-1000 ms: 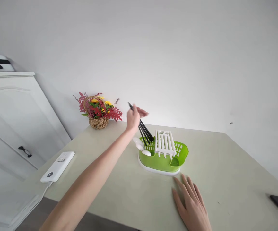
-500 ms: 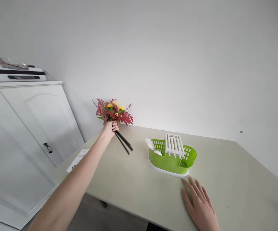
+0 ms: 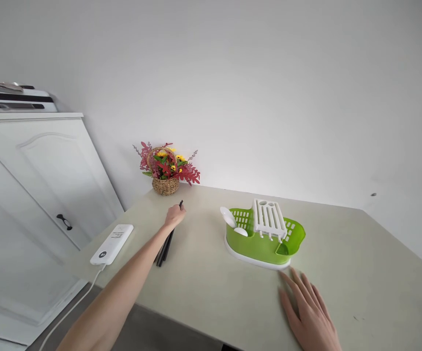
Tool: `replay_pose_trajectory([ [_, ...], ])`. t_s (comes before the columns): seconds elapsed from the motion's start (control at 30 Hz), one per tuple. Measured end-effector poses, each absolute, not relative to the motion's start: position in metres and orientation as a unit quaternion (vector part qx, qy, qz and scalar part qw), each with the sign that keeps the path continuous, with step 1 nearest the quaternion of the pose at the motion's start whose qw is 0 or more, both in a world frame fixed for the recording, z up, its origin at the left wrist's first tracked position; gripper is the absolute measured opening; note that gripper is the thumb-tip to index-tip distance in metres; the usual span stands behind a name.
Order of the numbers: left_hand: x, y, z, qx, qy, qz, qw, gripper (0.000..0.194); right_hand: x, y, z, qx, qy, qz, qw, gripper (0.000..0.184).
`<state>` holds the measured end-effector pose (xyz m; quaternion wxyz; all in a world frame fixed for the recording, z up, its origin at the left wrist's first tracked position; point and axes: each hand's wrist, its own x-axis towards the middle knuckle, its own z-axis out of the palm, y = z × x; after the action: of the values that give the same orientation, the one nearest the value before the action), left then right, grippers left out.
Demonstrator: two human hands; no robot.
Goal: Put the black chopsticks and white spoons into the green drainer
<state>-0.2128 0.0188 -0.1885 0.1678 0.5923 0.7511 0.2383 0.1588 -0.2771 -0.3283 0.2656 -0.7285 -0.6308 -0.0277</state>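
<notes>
My left hand [image 3: 175,215] is closed round a small bundle of black chopsticks [image 3: 165,249]. Their tips poke out just above the fist, and the longer ends slant down toward the table's front edge, partly behind my forearm. My right hand [image 3: 311,309] rests flat on the table, fingers spread, holding nothing. Its fingertips lie close to the white base of a green plastic utensil basket [image 3: 253,245]. In the basket's left part stand white spoons [image 3: 228,217]. A white slotted rack [image 3: 269,217] with hooks sits across its middle.
A wicker basket of artificial flowers [image 3: 165,185] stands by the wall at the back left. A white power bank [image 3: 112,243] with a cable [image 3: 74,308] lies near the table's left edge. Beyond it is a white cabinet [image 3: 61,180].
My left hand has come down and nearer from the flower basket. The chopsticks have swung from pointing right to pointing toward me, low over the table. My right hand stays in place.
</notes>
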Motion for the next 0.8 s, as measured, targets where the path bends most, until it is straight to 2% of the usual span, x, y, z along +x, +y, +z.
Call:
replay_pose_trajectory([
  [0.27,-0.224,0.015,-0.214,0.595,0.779,0.185,0.072,0.037,0.159,-0.279,-0.322,-0.728,-0.63,-0.033,0.268,0.059],
  [0.43,-0.228,0.011,-0.231,0.633,0.756,0.165,0.029,0.031,0.158,-0.28,-0.317,-0.732,-0.629,-0.028,0.261,0.059],
  [0.8,-0.209,0.0,-0.234,0.676,0.697,0.237,-0.039,0.03,0.158,-0.277,-0.317,-0.731,-0.627,-0.019,0.268,0.058],
])
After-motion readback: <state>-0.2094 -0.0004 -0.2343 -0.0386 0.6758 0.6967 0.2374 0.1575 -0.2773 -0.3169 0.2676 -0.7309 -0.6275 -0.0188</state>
